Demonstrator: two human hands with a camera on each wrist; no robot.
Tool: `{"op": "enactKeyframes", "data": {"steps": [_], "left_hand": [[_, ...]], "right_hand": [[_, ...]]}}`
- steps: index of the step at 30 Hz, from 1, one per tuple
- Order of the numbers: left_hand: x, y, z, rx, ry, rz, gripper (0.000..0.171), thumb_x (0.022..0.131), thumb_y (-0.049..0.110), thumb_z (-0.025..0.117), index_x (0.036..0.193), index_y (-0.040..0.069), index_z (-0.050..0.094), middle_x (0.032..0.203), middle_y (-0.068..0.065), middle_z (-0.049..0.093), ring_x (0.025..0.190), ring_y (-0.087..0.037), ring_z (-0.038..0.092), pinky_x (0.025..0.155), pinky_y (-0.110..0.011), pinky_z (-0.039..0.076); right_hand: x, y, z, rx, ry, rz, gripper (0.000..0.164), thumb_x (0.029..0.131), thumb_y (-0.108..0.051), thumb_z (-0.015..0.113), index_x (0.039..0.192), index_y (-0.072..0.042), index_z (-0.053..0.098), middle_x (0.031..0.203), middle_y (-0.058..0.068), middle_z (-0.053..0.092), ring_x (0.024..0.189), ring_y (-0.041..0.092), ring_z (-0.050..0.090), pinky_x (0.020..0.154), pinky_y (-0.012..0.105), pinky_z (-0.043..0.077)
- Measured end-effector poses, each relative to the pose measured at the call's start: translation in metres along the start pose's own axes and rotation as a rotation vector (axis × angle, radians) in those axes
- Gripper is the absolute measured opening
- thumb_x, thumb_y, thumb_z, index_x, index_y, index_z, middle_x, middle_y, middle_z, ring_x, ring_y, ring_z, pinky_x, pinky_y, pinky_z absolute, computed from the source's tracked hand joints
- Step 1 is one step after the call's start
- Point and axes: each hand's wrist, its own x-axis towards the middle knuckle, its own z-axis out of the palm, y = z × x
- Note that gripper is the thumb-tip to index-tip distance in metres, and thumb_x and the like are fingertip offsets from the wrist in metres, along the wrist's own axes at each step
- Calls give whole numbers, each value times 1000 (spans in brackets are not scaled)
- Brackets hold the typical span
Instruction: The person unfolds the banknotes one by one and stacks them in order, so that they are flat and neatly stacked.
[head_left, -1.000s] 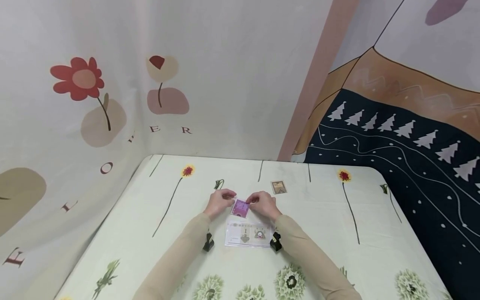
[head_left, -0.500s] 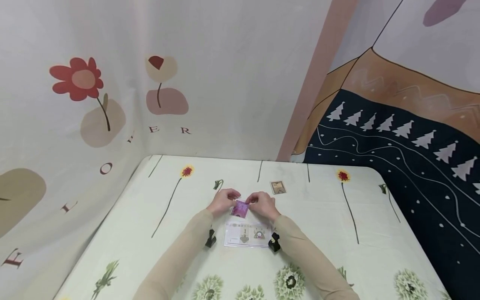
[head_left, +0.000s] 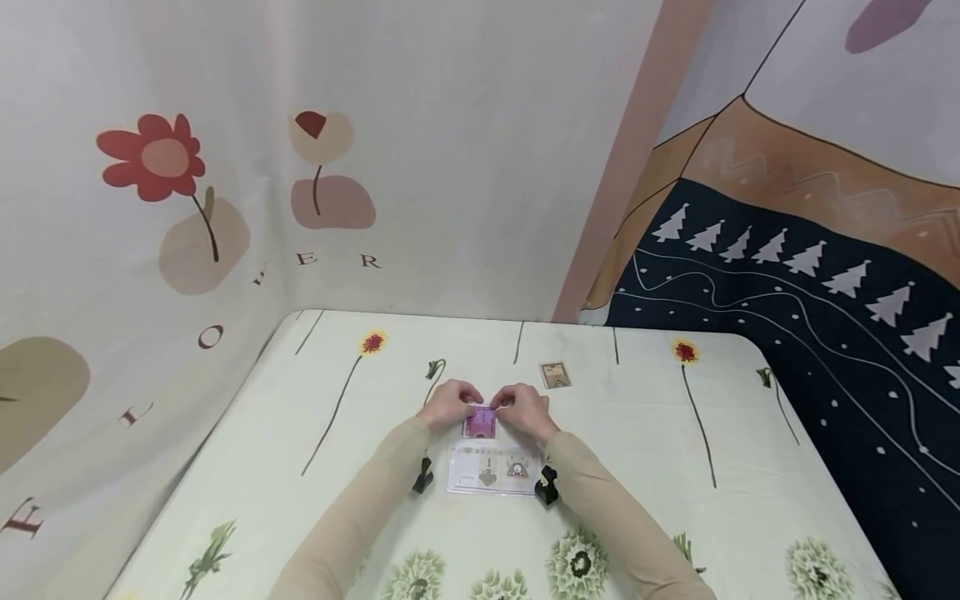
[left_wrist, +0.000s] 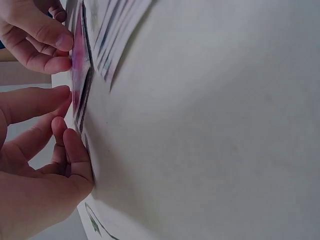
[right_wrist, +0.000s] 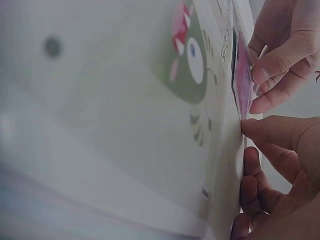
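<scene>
A small purple stamp-like piece point(head_left: 480, 423) in a clear sleeve is between both hands at the middle of the table. My left hand point(head_left: 452, 403) pinches its upper left corner between thumb and finger. At the upper right corner my right hand point(head_left: 524, 410) pinches it the same way. In the left wrist view the purple piece point(left_wrist: 78, 62) appears nearly edge-on, tilted up from the cloth. The right wrist view has the right thumb point(right_wrist: 255, 127) at its near corner. Just in front of it lies a white printed sheet point(head_left: 491, 468) in a clear sleeve.
A small brown stamp-like piece point(head_left: 556, 375) lies beyond the right hand. A pale tablecloth point(head_left: 360, 492) with printed flowers covers the table. Patterned curtains point(head_left: 465, 167) hang behind it. Each wrist bears a black camera point(head_left: 423, 477).
My left hand has moved a little to the right, closer to my right hand. The purple piece has turned from slanted to nearly square with the printed sheet.
</scene>
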Motion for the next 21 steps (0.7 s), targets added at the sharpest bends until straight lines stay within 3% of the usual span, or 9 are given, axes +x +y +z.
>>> {"op": "enactKeyframes", "data": {"steps": [13,16,21], "left_hand": [[0,-7,4,-27,-12,116,22,72,-10,63,88,5,64,80,-2,61,77,-17,58,79,-37,48],[1,-7,4,-53,0,122,23,74,-11,64,88,7,65,82,-1,62,78,-17,59,80,-36,48],[2,-4,3,-124,29,121,25,77,-11,61,92,6,67,87,-3,64,81,-18,61,79,-37,50]], "right_hand": [[-4,2,1,19,12,-15,9,77,-5,73,78,-14,71,77,-7,66,82,18,56,89,55,29],[-7,0,-2,42,15,-14,8,77,-5,73,80,-13,70,77,-5,64,79,17,54,86,51,32],[-10,0,-9,188,25,-15,9,80,1,68,86,-6,67,80,1,61,76,17,55,77,37,45]]}}
